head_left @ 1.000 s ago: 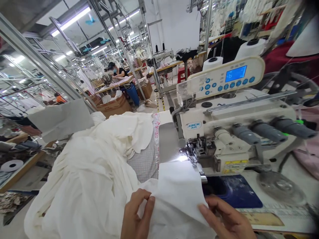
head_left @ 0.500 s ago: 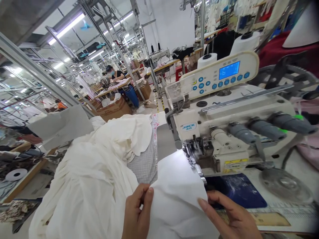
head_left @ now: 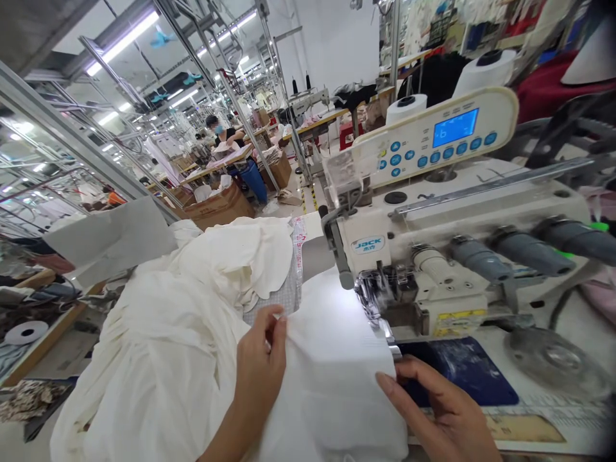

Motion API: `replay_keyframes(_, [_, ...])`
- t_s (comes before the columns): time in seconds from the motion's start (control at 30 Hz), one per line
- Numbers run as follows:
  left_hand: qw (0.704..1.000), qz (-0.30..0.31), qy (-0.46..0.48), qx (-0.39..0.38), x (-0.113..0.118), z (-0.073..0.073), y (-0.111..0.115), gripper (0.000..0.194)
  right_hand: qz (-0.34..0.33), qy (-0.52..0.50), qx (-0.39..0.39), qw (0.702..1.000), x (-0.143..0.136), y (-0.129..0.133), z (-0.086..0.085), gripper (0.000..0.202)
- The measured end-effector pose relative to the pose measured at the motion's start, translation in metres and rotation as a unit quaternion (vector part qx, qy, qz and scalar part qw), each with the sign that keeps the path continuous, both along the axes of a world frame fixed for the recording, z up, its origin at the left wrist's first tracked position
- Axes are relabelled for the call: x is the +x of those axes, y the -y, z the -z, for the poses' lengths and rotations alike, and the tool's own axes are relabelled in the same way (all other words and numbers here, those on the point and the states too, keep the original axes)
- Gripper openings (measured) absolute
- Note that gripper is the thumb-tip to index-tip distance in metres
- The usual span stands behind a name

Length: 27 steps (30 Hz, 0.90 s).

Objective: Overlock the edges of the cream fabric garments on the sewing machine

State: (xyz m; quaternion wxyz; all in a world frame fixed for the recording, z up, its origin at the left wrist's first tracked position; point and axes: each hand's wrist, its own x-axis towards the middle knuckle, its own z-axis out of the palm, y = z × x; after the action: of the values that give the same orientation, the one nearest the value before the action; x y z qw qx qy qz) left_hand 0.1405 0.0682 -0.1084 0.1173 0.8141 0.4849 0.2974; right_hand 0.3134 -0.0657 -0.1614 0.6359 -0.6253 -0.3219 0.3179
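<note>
A white cloth piece (head_left: 332, 359) lies at the front of the sewing machine (head_left: 368, 244), its far part lit beside the presser foot and needle area. My left hand (head_left: 264, 359) pinches the cloth's left edge between thumb and fingers. On the right edge, just below the metal foot parts, my right hand (head_left: 437, 407) holds the cloth between thumb and index finger. Left of my left hand, a large heap of cream-white fabric (head_left: 168, 346) covers the table.
A blue pad (head_left: 462, 369) and a ruler strip (head_left: 524, 428) lie right of the cloth. Thread cones (head_left: 407, 109) stand behind the control panel (head_left: 443, 138). A person (head_left: 224, 135) sits at a farther table. Cardboard boxes (head_left: 219, 206) stand beyond the heap.
My left hand has moved up and forward along the cloth edge. The cloth has advanced toward the machine and lies smoother. My right hand has shifted slightly up and left.
</note>
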Motion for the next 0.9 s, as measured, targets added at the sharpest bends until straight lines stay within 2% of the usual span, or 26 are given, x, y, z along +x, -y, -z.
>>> replay_keyframes(0.07, [0.986, -0.013, -0.050, 0.160, -0.006, 0.017, 0.018, 0.028, -0.023, 0.014, 0.002, 1.000, 0.003, 0.002, 0.004, 0.020])
replay_keyframes(0.13, [0.963, 0.018, -0.112, 0.243, -0.016, 0.036, 0.044, 0.043, -0.049, 0.032, 0.000, 0.998, 0.005, 0.006, 0.010, 0.019])
replay_keyframes(0.2, [0.955, 0.030, -0.162, 0.247, -0.028, 0.053, 0.066, 0.049, -0.066, 0.043, -0.007, 0.997, 0.006, 0.011, 0.014, 0.020])
replay_keyframes(0.3, [0.962, 0.021, -0.149, 0.227, -0.045, 0.066, 0.079, 0.017, -0.065, 0.045, -0.016, 0.997, 0.005, 0.016, 0.018, 0.022])
replay_keyframes(0.43, [0.984, 0.042, -0.064, 0.161, -0.058, 0.059, 0.071, 0.020, -0.095, 0.068, -0.019, 0.993, 0.003, 0.016, 0.018, 0.024])
replay_keyframes(0.53, [0.997, -0.031, -0.001, 0.076, -0.052, 0.048, 0.067, 0.014, -0.085, 0.056, -0.024, 0.995, 0.001, 0.013, 0.014, 0.029])
replay_keyframes(0.63, [0.994, -0.103, 0.028, 0.014, -0.040, 0.037, 0.063, 0.018, -0.067, 0.034, -0.015, 0.997, -0.002, 0.011, 0.010, 0.031])
replay_keyframes(0.9, [0.997, -0.070, 0.015, 0.027, -0.032, 0.019, 0.037, 0.020, -0.041, -0.039, -0.055, 0.997, -0.003, 0.006, 0.002, 0.032])
